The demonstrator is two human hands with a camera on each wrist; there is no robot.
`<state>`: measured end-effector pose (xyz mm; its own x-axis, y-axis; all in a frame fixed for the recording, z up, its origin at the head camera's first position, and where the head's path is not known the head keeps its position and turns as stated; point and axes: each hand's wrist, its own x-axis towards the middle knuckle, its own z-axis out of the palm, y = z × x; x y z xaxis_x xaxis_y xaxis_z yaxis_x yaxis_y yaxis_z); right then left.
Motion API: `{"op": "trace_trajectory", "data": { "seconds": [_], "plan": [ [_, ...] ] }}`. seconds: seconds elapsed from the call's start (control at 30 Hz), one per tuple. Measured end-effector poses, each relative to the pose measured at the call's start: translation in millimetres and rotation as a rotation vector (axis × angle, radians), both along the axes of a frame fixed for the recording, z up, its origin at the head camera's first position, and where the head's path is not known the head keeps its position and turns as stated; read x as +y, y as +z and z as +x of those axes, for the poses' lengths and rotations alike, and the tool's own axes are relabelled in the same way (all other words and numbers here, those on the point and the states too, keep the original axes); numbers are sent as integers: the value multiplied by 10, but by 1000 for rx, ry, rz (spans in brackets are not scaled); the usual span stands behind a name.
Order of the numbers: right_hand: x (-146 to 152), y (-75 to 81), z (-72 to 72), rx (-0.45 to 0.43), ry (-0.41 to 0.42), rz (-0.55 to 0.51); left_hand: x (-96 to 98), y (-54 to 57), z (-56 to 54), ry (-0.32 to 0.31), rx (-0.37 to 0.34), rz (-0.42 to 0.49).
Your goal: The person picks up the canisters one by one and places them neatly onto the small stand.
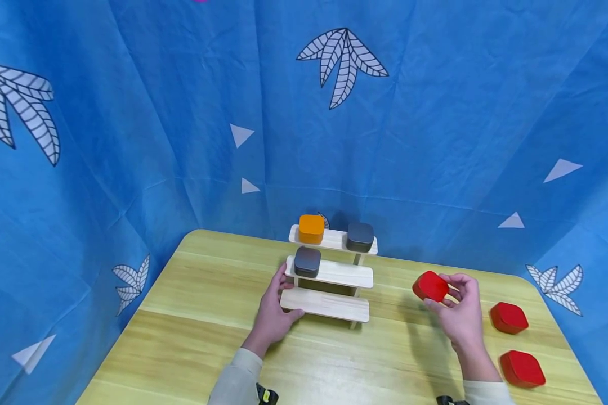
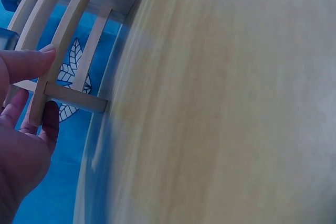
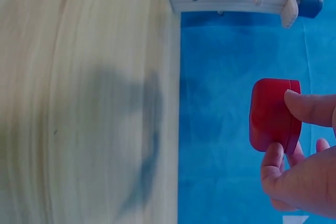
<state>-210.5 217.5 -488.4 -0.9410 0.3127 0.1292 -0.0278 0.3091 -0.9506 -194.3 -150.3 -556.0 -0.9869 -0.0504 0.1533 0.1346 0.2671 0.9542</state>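
Note:
A small three-tier wooden shelf stands near the back of the table. My left hand grips its left end, with the thumb over the lowest board and fingers around the end in the left wrist view. An orange box and a dark grey box sit on the top tier; another dark grey box is at the left of the middle tier. The lowest tier is bare. To the right of the shelf, my right hand holds a red box above the table, pinched between thumb and fingers.
Two more red boxes, one farther back and one nearer, lie on the table's right side. A blue patterned cloth hangs behind and beside the wooden table.

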Motion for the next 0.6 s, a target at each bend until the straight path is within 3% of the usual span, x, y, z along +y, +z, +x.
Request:
{"op": "trace_trajectory", "data": {
  "seconds": [0.6],
  "plan": [
    [-297, 109, -3, 65, 166, -14, 10, 11, 17, 4, 7, 0]
  ]
}}
